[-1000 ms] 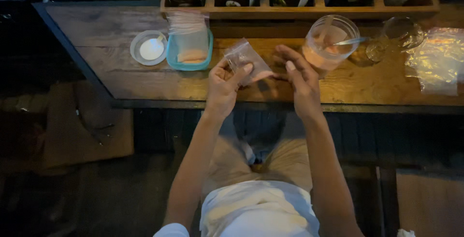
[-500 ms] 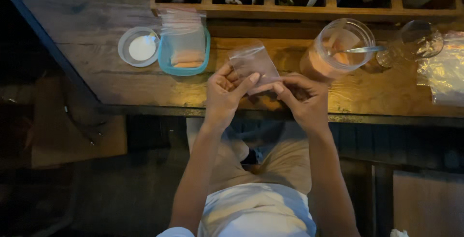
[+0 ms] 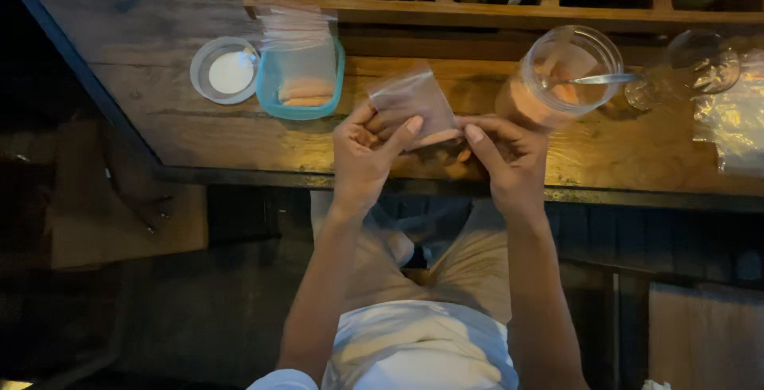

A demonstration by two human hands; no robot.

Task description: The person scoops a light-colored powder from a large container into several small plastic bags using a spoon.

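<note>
Pinching a small clear plastic bag (image 3: 414,103) between them, the left hand (image 3: 368,157) and right hand (image 3: 509,159) hold it up just above the near edge of the wooden table (image 3: 159,111), fingers closed on its lower edge, thumbs pressed to the front. By the look of it, the bag is being pressed shut or smoothed along that edge; running the seal evenly would call for a steady pinch from both sides. Just right of the hands stands a glass jar (image 3: 561,79) with a spoon (image 3: 605,79) in it. Toward the far left sit a teal container (image 3: 302,79) and a round white lid (image 3: 227,72).
</note>
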